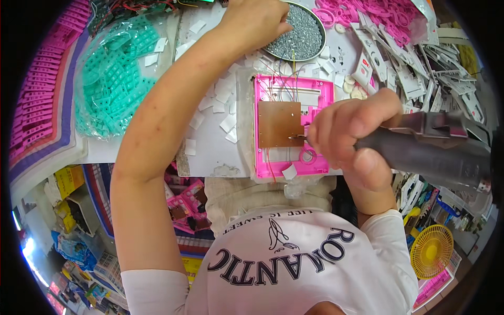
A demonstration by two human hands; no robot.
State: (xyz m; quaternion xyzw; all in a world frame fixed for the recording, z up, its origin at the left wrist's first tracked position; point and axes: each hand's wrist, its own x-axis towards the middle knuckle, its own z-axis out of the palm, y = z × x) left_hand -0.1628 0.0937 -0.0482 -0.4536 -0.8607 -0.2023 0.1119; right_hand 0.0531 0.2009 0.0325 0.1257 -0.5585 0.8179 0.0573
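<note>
While a white desk [210,164] spreads beneath the work, the right grip [357,134] wraps a dark screwdriver [428,157] over an open pink casing [326,88]; at a round bowl [324,35] of small metal screws [299,39], the left grip [257,21] hides its fingertips, its hold impossible to tell. Inside the casing lies a brown board [278,121], where a bit [297,137] kept square, pressed lightly and clear of the thin wires [285,86] would likely serve best.

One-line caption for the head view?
Left hand at dish of metal pieces, right hand holding screwdriver over brown board in pink case.
</note>
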